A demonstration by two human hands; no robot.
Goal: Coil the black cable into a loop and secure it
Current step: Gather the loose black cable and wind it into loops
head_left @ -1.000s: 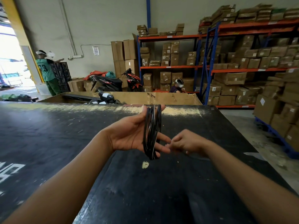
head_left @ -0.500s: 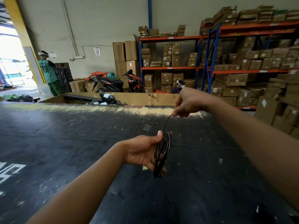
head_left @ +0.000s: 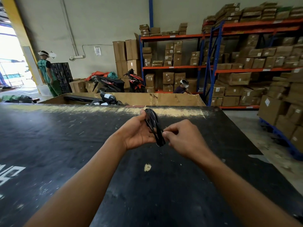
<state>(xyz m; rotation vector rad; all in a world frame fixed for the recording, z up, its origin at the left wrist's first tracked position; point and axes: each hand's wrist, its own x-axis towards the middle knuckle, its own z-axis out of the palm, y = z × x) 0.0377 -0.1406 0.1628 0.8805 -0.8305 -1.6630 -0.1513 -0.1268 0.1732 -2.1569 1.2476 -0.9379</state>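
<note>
The black cable (head_left: 153, 123) is bunched into a narrow, elongated coil held upright above the black table (head_left: 65, 145). My left hand (head_left: 137, 133) grips the coil from the left, thumb near its top loop and fingers behind it. My right hand (head_left: 182, 136) is closed beside the coil's lower half, thumb and fingertips pinching a strand of the cable. The coil's bottom end sticks out below both hands. The cable's free end is hidden among the loops and fingers.
A large open cardboard bin (head_left: 164, 99) stands past the table's far edge. Racks of boxes (head_left: 246, 63) fill the right side. A motorbike (head_left: 114, 82) is parked by the wall. One person stands at the left doorway (head_left: 46, 71); another crouches by the racks (head_left: 182, 87).
My right hand, raised high with a strand pulled out half a second ago, has dropped back to the coil's lower half. The left hand has lifted the coil higher.
</note>
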